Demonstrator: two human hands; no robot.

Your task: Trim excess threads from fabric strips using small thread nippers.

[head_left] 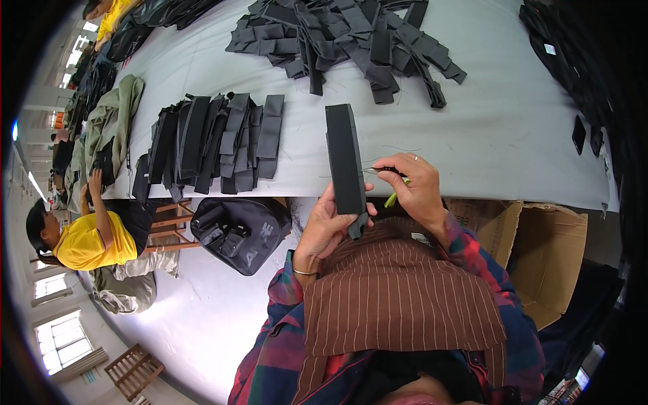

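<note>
Here the left hand (325, 226) grips a black strap piece (345, 165) upright, while the right hand (417, 185) pinches green-handled snips (391, 185) beside it.

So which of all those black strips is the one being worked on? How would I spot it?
Start at the long grey table and come to its near edge, just above the brown striped apron. There the left hand holds one black strip upright, beside the right hand with small snips. It alone is lifted; the others lie in piles.

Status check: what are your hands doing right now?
Left hand holds black strap upright. Right hand grips small green-handled snips beside it. Nothing between them.
</note>
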